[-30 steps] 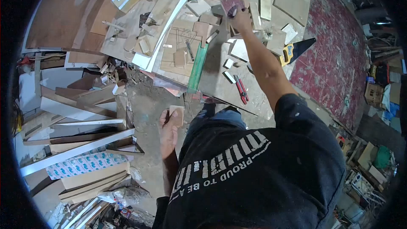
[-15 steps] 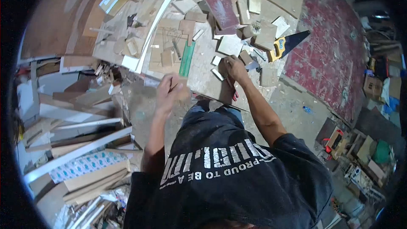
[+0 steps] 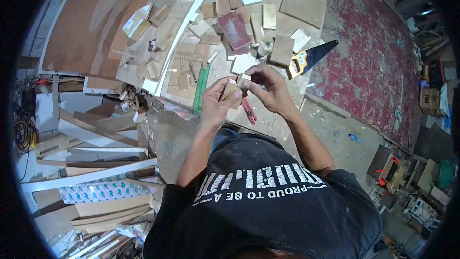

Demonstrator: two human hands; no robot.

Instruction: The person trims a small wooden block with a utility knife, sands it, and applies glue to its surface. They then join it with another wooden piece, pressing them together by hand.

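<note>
Head view: both hands raised together in front of the chest, above the near edge of the bench (image 3: 230,62); left hand (image 3: 216,104) curled around a wood block (image 3: 231,89), thumb across its near face and fingers wrapped behind it; right hand (image 3: 269,88) just beside the left, its thumb and forefinger pinching a small pale piece (image 3: 244,79) that touches the top corner of the block; fingertips of the two hands almost meeting over the block; red-handled pliers (image 3: 248,110) lying on the bench directly under the hands, partly hidden by them; green ruler (image 3: 201,88) just to the left of the left hand, running away from the person along the bench; white strip (image 3: 184,28) farther left and beyond, a long curved band across the bench; red sanding sheet (image 3: 234,29) beyond the hands, lying flat among scattered wood offcuts; square wood block (image 3: 281,51) just beyond the right hand; handsaw (image 3: 310,57) to the right of the right hand, yellow handle towards the hands, dark blade pointing away onto the red floor (image 3: 373,67); stacked boards (image 3: 96,163) well to the left of the left arm, at floor level; black printed shirt (image 3: 268,206) filling the lower part of the view.
</note>
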